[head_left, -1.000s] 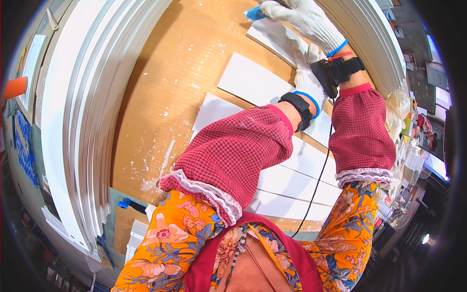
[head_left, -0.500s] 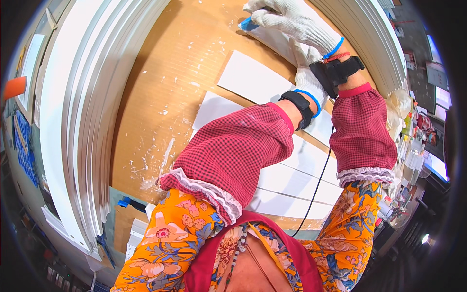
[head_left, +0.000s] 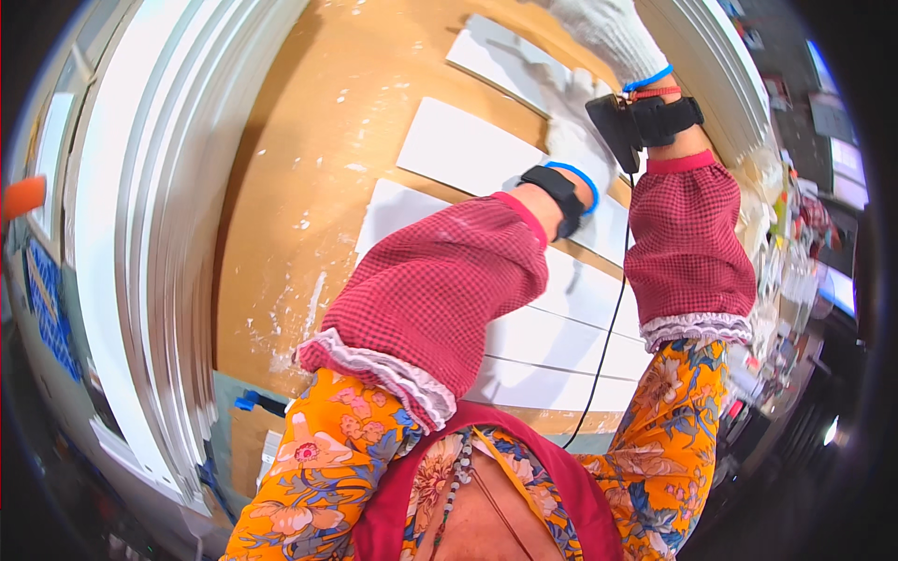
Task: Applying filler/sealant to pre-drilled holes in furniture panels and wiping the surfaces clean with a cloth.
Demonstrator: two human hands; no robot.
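Note:
Both my hands wear white knitted gloves with blue cuffs. My left hand [head_left: 571, 117] rests on the uppermost white board [head_left: 491, 58], its somewhat blurred fingers apart and lying on the surface. Farther up, my right hand [head_left: 606, 35] reaches toward the upper edge; its fingertips are smeared and partly cut off, so what they hold, if anything, is hidden. Below the left hand lies a second white board [head_left: 458, 140], with more white boards [head_left: 398, 215] side by side nearer my body.
The boards lie on a brown work surface [head_left: 299, 159] flecked with white chips. Long white profiles [head_left: 140, 234] stand stacked along the left, and more pale lengths [head_left: 716, 65] along the right. A black cable [head_left: 608, 346] hangs from my right wrist strap.
My right hand has moved up and right, partly out of view. The blue piece by its fingers no longer shows. The uppermost board lies more exposed, and my left hand has shifted slightly up and left.

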